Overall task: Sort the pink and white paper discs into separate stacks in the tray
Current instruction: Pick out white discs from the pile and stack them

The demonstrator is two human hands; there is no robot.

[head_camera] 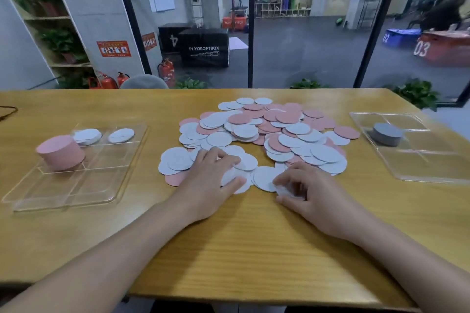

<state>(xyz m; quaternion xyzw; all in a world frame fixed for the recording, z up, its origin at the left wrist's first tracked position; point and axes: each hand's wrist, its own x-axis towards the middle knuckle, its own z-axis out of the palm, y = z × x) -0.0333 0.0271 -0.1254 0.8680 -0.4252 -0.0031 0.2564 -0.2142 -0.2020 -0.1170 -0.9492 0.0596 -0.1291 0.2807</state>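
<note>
A loose heap of pink and white paper discs (pixel 264 132) covers the middle of the wooden table. My left hand (pixel 208 180) lies at its near edge, fingers and thumb curled round a few white discs (pixel 237 173). My right hand (pixel 307 193) is beside it and pinches a white disc (pixel 284 189) between thumb and fingers. On the left stands a clear divided tray (pixel 76 185). It holds a tall pink stack (pixel 61 152) and two low white stacks (pixel 87 136) in its far compartments.
A second clear tray (pixel 432 165) at the right holds a grey stack of discs (pixel 387 133). The table's near edge (pixel 254 297) runs below my forearms. A glass wall stands behind the table, with plants along its foot.
</note>
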